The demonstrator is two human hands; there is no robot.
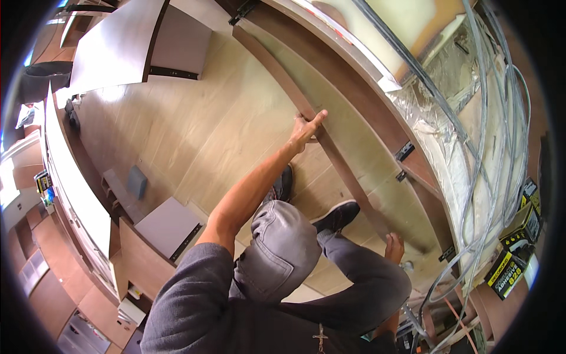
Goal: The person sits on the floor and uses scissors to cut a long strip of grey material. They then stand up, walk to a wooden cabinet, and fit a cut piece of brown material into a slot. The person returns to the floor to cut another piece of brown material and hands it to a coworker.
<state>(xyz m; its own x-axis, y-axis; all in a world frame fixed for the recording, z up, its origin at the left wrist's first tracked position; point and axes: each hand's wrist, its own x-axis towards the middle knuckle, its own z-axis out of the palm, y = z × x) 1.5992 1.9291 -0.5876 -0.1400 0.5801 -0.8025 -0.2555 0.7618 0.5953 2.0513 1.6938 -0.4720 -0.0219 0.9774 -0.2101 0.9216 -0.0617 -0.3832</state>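
A cross [320,338] is hanging at the person's chest, below the near end of the strip [342,162]. The grey sleeve [188,295] is filling the space to the lower left of the strip, and the right knee [377,277] is bending up just below its near end.

The strip, long, brown and narrow, is slanting past the feet from upper left to lower right. The right hand [394,248] is resting at its near end, fingers curling there; whether they are gripping it, I cannot tell. The left hand [306,127] is grasping the strip around its middle, the thumb lying along the upper side and the other fingers mostly hiding from view.

Below the strip, the left shoe [285,184] and the right shoe [339,216] are standing on the tan floor [171,135]. To its right, a brown frame [342,71] is running alongside, carrying black hinges [404,151]. Further right of the strip, grey cables [483,118] are looping over crumpled film [436,135], and a black and yellow box [510,274] is sitting beside them.

Well left of the strip, a grey block [137,182] is lying on the floor. Beyond the strip's far end, to the left, a large pale panel [112,47] is standing, and a long white top [82,183] is stretching along the far left.
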